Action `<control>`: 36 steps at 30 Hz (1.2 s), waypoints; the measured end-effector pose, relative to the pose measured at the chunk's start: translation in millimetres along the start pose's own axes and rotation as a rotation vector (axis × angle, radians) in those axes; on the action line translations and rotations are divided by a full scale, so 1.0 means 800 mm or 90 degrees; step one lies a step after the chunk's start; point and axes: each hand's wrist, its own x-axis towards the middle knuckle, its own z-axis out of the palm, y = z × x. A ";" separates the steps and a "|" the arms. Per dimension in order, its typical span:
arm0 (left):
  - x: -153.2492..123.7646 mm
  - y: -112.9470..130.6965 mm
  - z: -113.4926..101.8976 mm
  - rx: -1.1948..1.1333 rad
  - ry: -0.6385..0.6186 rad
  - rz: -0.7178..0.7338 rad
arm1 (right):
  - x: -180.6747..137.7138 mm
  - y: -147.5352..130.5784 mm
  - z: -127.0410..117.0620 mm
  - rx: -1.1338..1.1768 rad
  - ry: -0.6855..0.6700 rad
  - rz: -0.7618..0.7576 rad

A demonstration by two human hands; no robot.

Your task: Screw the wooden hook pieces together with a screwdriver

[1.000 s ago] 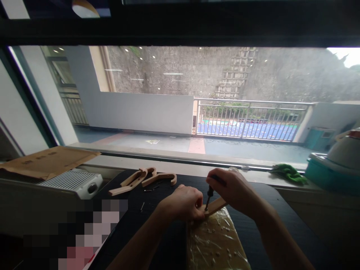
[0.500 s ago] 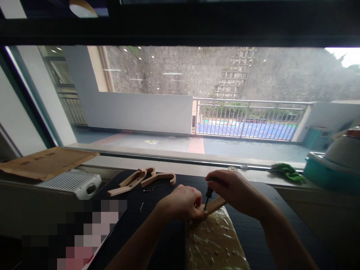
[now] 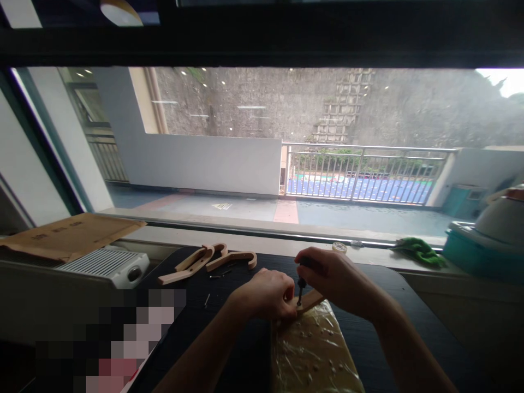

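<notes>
My right hand is wrapped round the dark handle of a screwdriver, held nearly upright. Its tip meets a light wooden hook, which lies across the far end of a block wrapped in clear film or tape and dotted with small holes. My left hand is closed on the near-left end of this hook, pressing it against the block. Part of the hook is hidden under my right hand. Left of my hands lie more wooden hooks and a few loose screws.
The black table reaches the window sill. On the sill are a roll of tape, a green cloth and a teal container. At left, a brown paper envelope rests on a white heater.
My right hand has shifted slightly left with the top of the screwdriver, which now stands a little straighter. My left hand and the block have hardly moved.
</notes>
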 end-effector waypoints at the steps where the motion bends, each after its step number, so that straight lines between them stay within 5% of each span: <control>1: 0.000 0.000 0.000 0.000 0.001 0.001 | 0.000 0.001 0.000 0.004 -0.011 0.000; 36: 0.000 -0.003 0.003 -0.008 0.022 0.009 | 0.009 -0.001 0.010 -0.079 0.051 0.018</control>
